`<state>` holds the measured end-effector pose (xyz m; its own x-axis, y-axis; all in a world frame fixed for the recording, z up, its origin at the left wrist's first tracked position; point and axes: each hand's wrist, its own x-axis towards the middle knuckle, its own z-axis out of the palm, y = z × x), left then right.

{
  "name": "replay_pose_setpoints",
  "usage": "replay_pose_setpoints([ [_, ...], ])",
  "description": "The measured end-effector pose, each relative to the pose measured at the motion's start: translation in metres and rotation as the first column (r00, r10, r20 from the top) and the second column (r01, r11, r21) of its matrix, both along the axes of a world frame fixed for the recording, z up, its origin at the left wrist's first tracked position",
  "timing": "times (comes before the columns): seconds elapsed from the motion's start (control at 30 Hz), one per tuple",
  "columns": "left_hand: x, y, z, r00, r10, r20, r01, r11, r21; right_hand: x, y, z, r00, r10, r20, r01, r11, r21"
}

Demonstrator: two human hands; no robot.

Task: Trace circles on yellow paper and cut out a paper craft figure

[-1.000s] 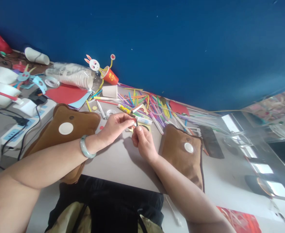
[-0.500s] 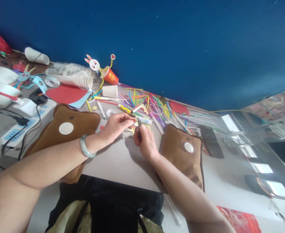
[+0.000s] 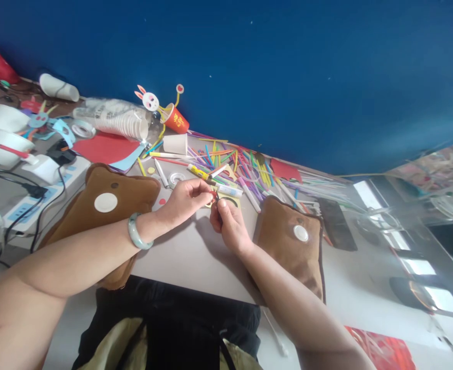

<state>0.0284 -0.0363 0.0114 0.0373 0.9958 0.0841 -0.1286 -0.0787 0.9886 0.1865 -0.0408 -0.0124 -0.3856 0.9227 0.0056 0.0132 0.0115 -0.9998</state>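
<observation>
My left hand (image 3: 183,204), with a bangle at the wrist, pinches a small red piece of paper (image 3: 214,195) between thumb and fingertips. Closed around small dark scissors (image 3: 217,198), my right hand (image 3: 231,226) faces it just to the right. The blades meet the red piece or lie right against it; their exact contact is too small to tell. Most of the handles are hidden in my right fist. Beyond the hands lie a glue stick or marker with a pale barrel (image 3: 228,190) and a yellow marker (image 3: 198,171). A red dot (image 3: 162,201) rests beside my left wrist.
Two brown plush cushions (image 3: 133,198) flank my arms, the other cushion (image 3: 284,246) on the right. Coloured sticks and straws (image 3: 245,164) are heaped along the blue wall. A red cup (image 3: 177,121) with a rabbit figure, stacked cups (image 3: 122,123) and a power strip (image 3: 68,180) stand leftward.
The scissors have tilted left toward the red piece, and their blades, apart and upright before, are now at its edge. My hands have drawn slightly closer together.
</observation>
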Motion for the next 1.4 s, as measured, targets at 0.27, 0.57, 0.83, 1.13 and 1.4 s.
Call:
replay_pose_setpoints([
  [0.27,-0.0006,0.0007,-0.0008,1.000,0.003,-0.026,-0.003,1.000,0.018,-0.0001,-0.0007,0.0017,1.000,0.006,0.013,-0.006,1.000,0.006],
  [0.57,0.0000,-0.0004,0.0003,1.000,0.010,-0.013,-0.009,1.000,0.012,-0.0005,0.0002,0.0004,1.000,-0.005,0.007,0.005,1.000,0.019],
  [0.83,-0.0005,-0.0006,0.0001,1.000,0.023,-0.013,-0.023,1.000,0.019,-0.0001,-0.0008,0.0041,0.999,-0.003,0.035,0.002,0.999,0.032],
  [1.13,0.0004,-0.0015,0.0010,1.000,0.020,-0.006,-0.020,1.000,0.020,-0.0011,-0.0020,0.0041,1.000,-0.018,0.025,0.017,0.999,0.038],
  [1.4,0.0007,0.0007,-0.0031,1.000,-0.026,-0.014,0.026,1.000,0.003,0.0003,0.0030,0.0013,0.980,-0.135,-0.143,0.130,0.990,-0.046],
])
